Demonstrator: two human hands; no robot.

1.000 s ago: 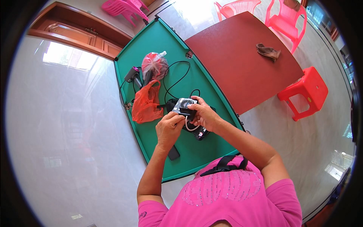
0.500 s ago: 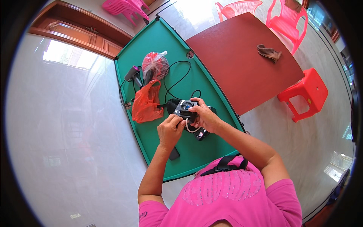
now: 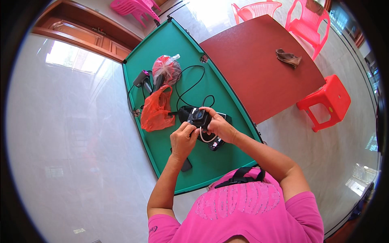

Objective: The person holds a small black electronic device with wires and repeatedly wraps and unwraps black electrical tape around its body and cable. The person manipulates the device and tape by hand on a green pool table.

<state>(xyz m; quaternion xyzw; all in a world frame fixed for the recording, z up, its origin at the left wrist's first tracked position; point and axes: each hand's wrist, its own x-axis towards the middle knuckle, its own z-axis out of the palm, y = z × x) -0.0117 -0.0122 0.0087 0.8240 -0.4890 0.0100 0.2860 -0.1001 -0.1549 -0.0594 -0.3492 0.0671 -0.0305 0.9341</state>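
Over the near half of a green-topped pool table (image 3: 172, 46), I hold a small black box-shaped device with a slatted grille (image 3: 198, 115). My right hand (image 3: 221, 127) is closed around its right side, thumb along the edge. My left hand (image 3: 182, 139) is pinched at the device's near left corner; what lies between those fingertips is hidden. A white cable (image 3: 208, 140) loops down between my hands. Beneath and behind the device lie black items, partly covered by my hands. A dark flat slab (image 3: 187, 165) rests near my left wrist.
To the left lie a red plastic bag (image 3: 154, 111), a clear bag with something red (image 3: 168, 69) and a hair dryer (image 3: 142, 78). A black cord (image 3: 189, 67) loops beyond the device. At right stand a brown-red table (image 3: 259, 69) with a brown cloth (image 3: 288, 58) and a red stool (image 3: 330, 99).
The device has tilted slightly in my hands, and my right fingers have shifted from its top face to its right edge. My left hand stays pinched at the same corner.
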